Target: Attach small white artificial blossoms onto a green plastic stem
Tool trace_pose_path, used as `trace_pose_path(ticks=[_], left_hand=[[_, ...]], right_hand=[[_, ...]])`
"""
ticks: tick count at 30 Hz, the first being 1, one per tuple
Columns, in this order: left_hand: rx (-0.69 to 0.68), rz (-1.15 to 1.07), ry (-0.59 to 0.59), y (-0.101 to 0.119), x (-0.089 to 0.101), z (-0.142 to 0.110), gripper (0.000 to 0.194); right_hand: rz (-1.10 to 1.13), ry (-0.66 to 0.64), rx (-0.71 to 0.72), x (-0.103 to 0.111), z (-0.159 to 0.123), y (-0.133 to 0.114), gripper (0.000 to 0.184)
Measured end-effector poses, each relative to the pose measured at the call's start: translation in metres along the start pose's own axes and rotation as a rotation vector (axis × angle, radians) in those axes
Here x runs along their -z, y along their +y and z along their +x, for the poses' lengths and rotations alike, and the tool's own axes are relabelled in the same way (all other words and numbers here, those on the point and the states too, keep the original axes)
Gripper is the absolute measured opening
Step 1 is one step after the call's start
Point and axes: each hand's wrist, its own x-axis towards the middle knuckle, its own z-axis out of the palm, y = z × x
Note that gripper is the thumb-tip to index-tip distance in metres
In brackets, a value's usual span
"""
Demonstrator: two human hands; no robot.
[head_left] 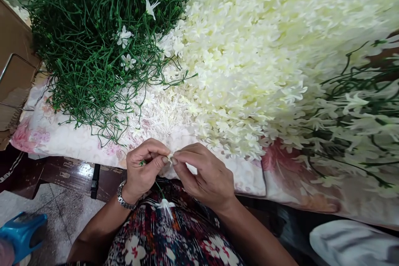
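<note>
My left hand and my right hand meet at the fingertips over the table's front edge. Between them they pinch a small white artificial flower. A thin green stem shows in my left hand and runs down toward my lap. A metal watch sits on my left wrist. Another white flower lies on my patterned lap below the hands.
A big heap of loose cream-white flower heads covers the middle of the floral cloth. A tangle of bare green stems lies at the left. Finished flower stems lie at the right. A blue stool stands on the floor.
</note>
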Motion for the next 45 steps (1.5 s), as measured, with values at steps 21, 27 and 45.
trace_pose_path(ticks=[21,27,45], left_hand=[[0.11,-0.071,0.017,0.004,-0.001,-0.001,0.001],[0.129,-0.005,0.012,0.004,-0.003,-0.003,0.005],[0.093,0.029,0.02,0.0,-0.011,-0.002,0.005]], right_hand=[[0.006,-0.063,-0.049,0.01,0.001,0.0,0.024],[-0.086,-0.06,-0.003,0.007,-0.002,0.001,0.022],[0.113,-0.082,-0.127,0.009,0.001,0.006,0.021]])
